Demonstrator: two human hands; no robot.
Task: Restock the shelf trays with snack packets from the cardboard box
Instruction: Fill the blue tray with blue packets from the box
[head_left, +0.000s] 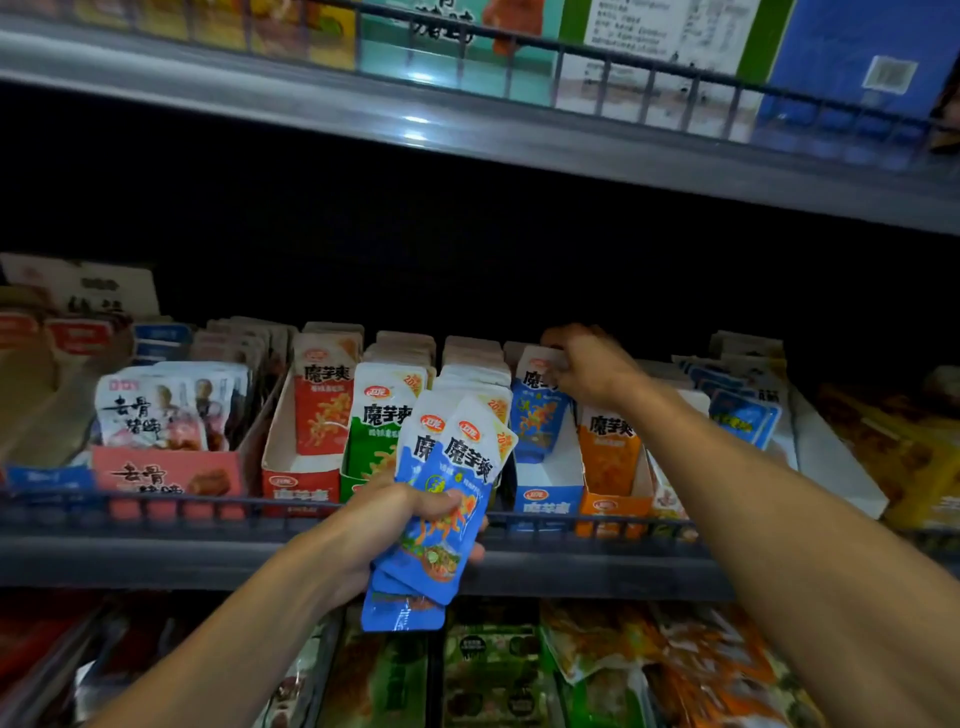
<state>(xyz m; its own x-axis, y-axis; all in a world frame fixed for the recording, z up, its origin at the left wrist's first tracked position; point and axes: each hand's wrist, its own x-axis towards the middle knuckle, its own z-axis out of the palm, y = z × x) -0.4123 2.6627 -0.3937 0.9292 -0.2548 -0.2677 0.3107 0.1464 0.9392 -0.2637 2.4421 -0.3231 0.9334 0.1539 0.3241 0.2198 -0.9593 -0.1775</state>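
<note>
The left hand (387, 525) grips a fanned stack of blue-and-white foil snack packets (441, 499) before the shelf; the right hand (589, 366), blurred, seemingly pinches a packet in the blue cardboard tray (545, 491).

1. Held packets (447, 499): blue below, white tops, red logo ovals.
2. Blue tray (545, 506): blue front, white walls.
3. Left of the blue tray, green tray (349, 480); further left, red tray (298, 491).
4. Right of it, orange tray (613, 512).
</note>
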